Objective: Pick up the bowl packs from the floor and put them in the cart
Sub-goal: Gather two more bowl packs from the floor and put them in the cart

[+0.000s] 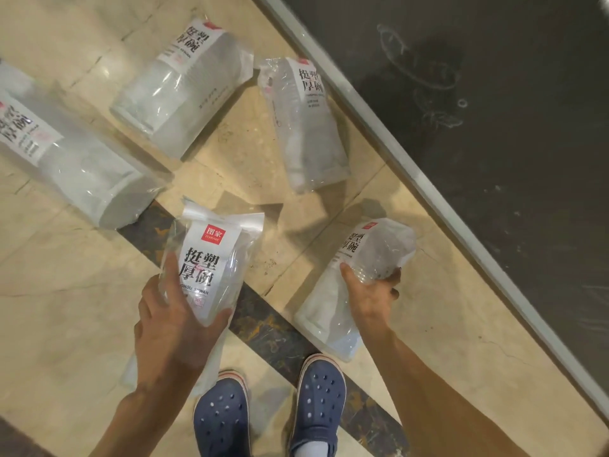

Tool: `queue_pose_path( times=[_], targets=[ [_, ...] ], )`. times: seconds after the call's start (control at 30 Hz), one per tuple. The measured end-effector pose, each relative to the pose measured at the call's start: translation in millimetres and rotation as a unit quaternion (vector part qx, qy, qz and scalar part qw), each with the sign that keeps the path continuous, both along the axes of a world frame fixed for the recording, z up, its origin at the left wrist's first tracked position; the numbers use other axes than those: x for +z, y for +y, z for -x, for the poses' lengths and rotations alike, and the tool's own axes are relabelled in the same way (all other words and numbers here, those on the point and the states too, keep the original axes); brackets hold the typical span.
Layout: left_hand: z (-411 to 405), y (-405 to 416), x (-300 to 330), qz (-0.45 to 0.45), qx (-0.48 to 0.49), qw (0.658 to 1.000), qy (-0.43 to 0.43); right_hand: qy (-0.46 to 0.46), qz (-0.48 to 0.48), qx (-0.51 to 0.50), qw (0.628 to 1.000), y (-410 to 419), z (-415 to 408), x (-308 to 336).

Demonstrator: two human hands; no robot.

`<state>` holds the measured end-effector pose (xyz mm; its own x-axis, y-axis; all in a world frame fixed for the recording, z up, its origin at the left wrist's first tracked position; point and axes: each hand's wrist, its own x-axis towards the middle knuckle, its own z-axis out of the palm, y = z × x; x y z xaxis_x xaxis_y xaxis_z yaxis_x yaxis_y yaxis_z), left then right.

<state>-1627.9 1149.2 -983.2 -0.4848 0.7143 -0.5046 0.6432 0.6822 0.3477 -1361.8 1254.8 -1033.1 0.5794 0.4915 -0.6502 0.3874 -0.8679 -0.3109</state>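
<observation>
Beige marble floor (pixel 66 308) fills most of the head view, crossed by a dark veined inlay strip (pixel 273 331), with a dark mat (pixel 494 127) edged by a pale border at upper right. At far left we see a large bowl pack (pixel 75 166) lying on its side on the floor, its printed label toward the upper left. Next to it, higher in the view, we find a second bowl pack (pixel 178 90), also on its side, and apart from the first. Below these, our left hand (pixel 174 324) grips a labelled bowl pack (pixel 207 265) from beneath, the thumb curled over its right edge and the fingers spread behind the clear wrap; this pack is held above the floor with its red logo upward. Further right, a narrower bowl pack (pixel 306 127) lies on the floor just beside the mat border. Our right hand (pixel 369 291) clutches a fifth bowl pack (pixel 359 278) round its middle, fingers wrapped over the clear wrap; we cannot tell whether its lower end touches the floor. Two blue clogs (pixel 270 410) stand at the bottom, on the inlay strip.
</observation>
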Motion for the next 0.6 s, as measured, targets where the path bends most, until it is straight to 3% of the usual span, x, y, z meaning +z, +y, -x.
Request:
queue_pose_path(
  times=[0.3,0.6],
  targets=[
    [-27.2,33.0,130.6,-0.009,-0.047,0.999,0.006,0.090,-0.094,0.090,0.987,-5.0,-39.7,149.2],
    [-89.0,49.5,399.9,-0.011,-0.165,0.986,0.034,0.145,-0.199,0.079,0.966,-49.4,-116.5,432.0]
  ],
)
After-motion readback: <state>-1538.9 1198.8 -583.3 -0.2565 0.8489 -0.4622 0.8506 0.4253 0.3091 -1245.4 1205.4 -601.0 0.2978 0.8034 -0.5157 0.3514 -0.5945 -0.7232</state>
